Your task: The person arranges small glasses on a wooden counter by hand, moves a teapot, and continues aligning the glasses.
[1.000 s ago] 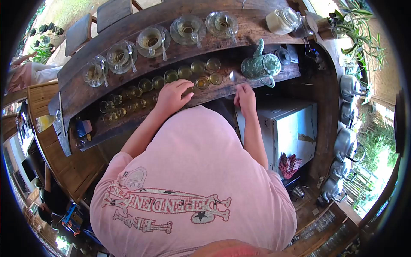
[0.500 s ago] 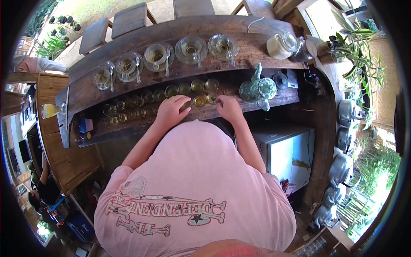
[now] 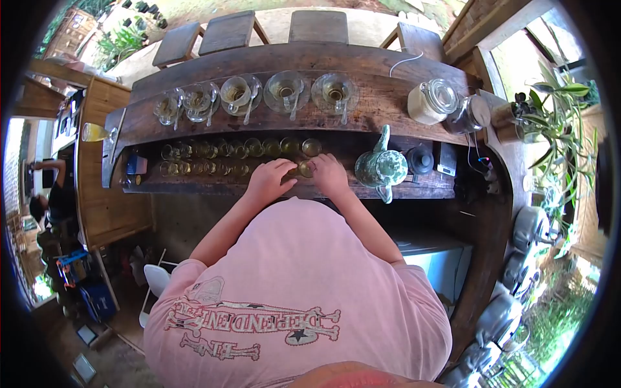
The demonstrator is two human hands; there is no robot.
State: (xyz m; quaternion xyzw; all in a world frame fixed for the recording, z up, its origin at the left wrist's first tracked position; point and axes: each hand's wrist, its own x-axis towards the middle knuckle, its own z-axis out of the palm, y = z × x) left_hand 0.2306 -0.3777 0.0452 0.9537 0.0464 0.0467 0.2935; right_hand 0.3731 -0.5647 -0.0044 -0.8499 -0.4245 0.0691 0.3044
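Observation:
On the lower shelf of a wooden counter, two rows of small glass cups stand side by side, several with pale yellow liquid. My right hand (image 3: 330,174) grips the rim of a glass cup (image 3: 304,169) at the right end of the front row. Just left of it, my left hand (image 3: 268,180) curls its fingers and thumb about a neighbouring cup that it mostly hides. Behind my fingers is a back-row glass cup (image 3: 311,147). A green speckled enamel pot (image 3: 381,167) with a long spout stands right of my right hand.
Along the wooden counter top (image 3: 378,84) stand several glass cups on saucers with spoons, such as one cup (image 3: 336,94). A lidded jar (image 3: 432,102) and a darker jar (image 3: 472,115) stand at right. Metal kettles (image 3: 498,317) line the right side. Stools (image 3: 226,32) stand beyond.
The view has shifted, so the counter sits lower in the picture. My right hand has come closer to my left, and the cup in its fingers sits nearer the left hand.

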